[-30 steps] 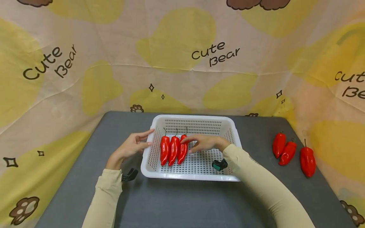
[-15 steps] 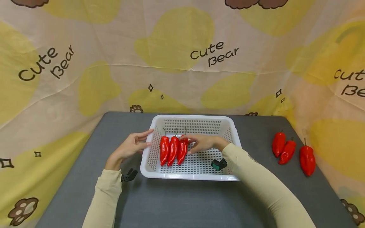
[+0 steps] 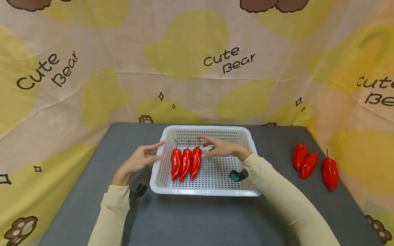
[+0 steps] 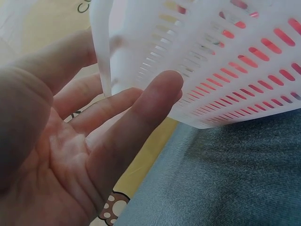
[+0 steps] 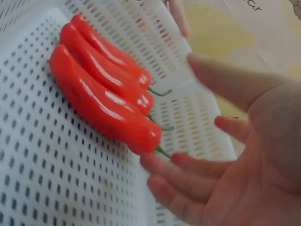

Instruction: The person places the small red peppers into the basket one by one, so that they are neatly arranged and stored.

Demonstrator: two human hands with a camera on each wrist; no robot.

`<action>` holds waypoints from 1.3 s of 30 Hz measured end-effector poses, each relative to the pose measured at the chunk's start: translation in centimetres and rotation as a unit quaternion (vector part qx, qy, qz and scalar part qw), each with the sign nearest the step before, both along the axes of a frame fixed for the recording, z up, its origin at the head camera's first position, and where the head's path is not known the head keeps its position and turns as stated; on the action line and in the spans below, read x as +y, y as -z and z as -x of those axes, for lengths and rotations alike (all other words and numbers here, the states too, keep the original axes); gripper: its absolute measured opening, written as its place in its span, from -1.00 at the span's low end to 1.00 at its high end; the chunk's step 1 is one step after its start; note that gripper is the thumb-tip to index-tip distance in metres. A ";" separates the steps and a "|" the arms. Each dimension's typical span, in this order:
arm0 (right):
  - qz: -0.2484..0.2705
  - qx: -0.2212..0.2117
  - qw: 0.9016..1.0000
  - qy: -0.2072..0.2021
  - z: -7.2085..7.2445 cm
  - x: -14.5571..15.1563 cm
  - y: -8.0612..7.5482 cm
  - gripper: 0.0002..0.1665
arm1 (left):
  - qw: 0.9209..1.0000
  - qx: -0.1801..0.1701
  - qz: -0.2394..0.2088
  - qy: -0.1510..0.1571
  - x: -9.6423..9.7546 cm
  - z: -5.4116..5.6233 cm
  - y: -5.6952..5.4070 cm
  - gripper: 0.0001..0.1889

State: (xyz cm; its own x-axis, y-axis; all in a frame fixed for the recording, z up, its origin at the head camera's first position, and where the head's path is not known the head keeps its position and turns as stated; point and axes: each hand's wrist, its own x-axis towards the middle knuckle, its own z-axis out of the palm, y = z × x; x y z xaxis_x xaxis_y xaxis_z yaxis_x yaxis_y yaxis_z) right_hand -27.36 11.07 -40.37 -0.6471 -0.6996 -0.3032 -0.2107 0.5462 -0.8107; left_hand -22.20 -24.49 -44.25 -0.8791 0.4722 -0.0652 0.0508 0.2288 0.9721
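Observation:
Three red peppers with green stems lie side by side in the left half of a white slotted plastic basket (image 3: 215, 191): a left pepper (image 3: 176, 164), a middle pepper (image 3: 185, 164) and a right pepper (image 3: 196, 163). My left hand (image 3: 140, 159) is at the basket's left wall, its fingers extended against the outside and rim, as the left wrist view shows. Over the basket, my right hand (image 3: 220, 147) spreads its fingers beside the stem end of the right pepper. In the right wrist view, the right hand's fingertips (image 5: 153, 165) are right at that pepper's (image 5: 101, 106) stem end, holding nothing.
The basket stands on a dark grey table (image 3: 197, 222). Three more red peppers lie at the table's right side: two close together, one of them a slim pepper (image 3: 299, 156), and a wider pepper (image 3: 330, 174) apart. A patterned cloth (image 3: 184, 51) hangs behind the table.
My right hand has let go of the right pepper, its fingers lifting off and spreading toward the stem end. My left hand stays at the basket's left wall.

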 end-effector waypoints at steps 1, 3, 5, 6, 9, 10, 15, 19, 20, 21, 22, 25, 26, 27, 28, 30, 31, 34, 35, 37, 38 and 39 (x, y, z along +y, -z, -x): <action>0.005 0.001 1.000 0.001 0.0 0.1 -0.2 0.00 | 1.000 0.000 -0.002 0.001 0.0 0.0 0.0 -0.27; 0.015 0.002 1.000 0.001 -0.1 0.5 -0.6 0.01 | 1.000 0.001 -0.005 0.001 0.0 0.0 0.1 -0.27; 0.020 0.008 1.000 0.001 -0.1 0.9 -1.0 0.01 | 1.000 0.001 -0.007 0.003 0.0 0.0 0.1 -0.27; 0.024 0.008 1.000 0.001 -0.1 1.2 -1.3 0.01 | 1.000 0.001 -0.007 0.003 0.0 0.0 0.1 -0.27; 0.027 0.014 1.000 0.001 -0.1 2.0 -2.0 -0.01 | 1.000 0.001 -0.006 0.002 0.0 0.0 0.1 -0.27; 0.029 0.017 0.999 0.000 -0.2 2.2 -2.3 -0.02 | 1.000 0.000 -0.004 0.001 0.0 0.0 0.1 -0.27; 0.045 0.027 0.999 -0.002 -0.4 3.7 -3.1 -0.04 | 1.000 0.000 0.001 0.000 0.0 0.0 0.0 -0.28; 0.054 0.041 0.998 0.006 -0.5 4.9 -3.7 -0.09 | 1.000 0.001 0.001 0.001 0.0 0.0 0.0 -0.28; 0.056 0.043 0.997 0.007 -0.6 5.2 -3.8 -0.10 | 1.000 0.001 0.002 0.001 0.0 0.0 0.0 -0.28; 0.054 0.047 0.997 0.009 -0.7 5.5 -4.0 -0.11 | 1.000 0.001 0.004 0.000 0.0 0.0 0.0 -0.28; 0.054 0.050 0.997 0.010 -0.8 5.9 -4.2 -0.12 | 1.000 0.001 0.005 -0.001 0.0 -0.1 0.0 -0.27; 0.059 0.053 0.997 0.009 -1.1 7.0 -4.6 -0.14 | 1.000 0.001 0.008 -0.004 0.0 -0.1 0.0 -0.27; 0.060 0.055 0.997 0.011 -1.1 7.3 -4.7 -0.15 | 1.000 0.002 0.007 -0.003 0.0 -0.1 0.1 -0.27; 0.060 0.057 0.996 0.013 -1.2 7.7 -4.9 -0.16 | 1.000 0.003 0.006 -0.003 0.0 0.0 0.1 -0.27; 0.062 0.058 0.996 0.016 -1.3 8.1 -5.0 -0.17 | 1.000 0.004 0.005 -0.002 0.0 0.0 0.2 -0.28; 0.061 0.061 0.996 0.024 -1.4 8.9 -5.3 -0.19 | 1.000 0.005 0.004 -0.001 0.0 0.0 0.2 -0.28; 0.060 0.065 0.996 0.026 -1.5 9.4 -5.4 -0.19 | 1.000 0.005 0.004 0.000 0.0 0.0 0.3 -0.28; 0.056 0.073 0.995 0.034 -1.7 10.5 -5.6 -0.22 | 1.000 0.003 0.007 -0.003 0.0 0.0 0.2 -0.28; 0.056 0.077 0.995 0.033 -1.8 10.8 -5.7 -0.22 | 1.000 0.003 0.008 -0.003 -0.1 -0.1 0.2 -0.28; 0.060 0.082 0.994 0.033 -1.9 11.5 -5.8 -0.22 | 1.000 0.004 0.007 -0.002 -0.1 -0.1 0.1 -0.28; 0.060 0.087 0.994 0.034 -2.0 11.8 -5.9 -0.22 | 1.000 0.005 0.007 -0.002 -0.1 -0.1 0.1 -0.28; 0.059 0.091 0.993 0.034 -2.1 12.1 -5.9 -0.23 | 1.000 0.006 0.007 -0.002 -0.1 -0.1 0.1 -0.28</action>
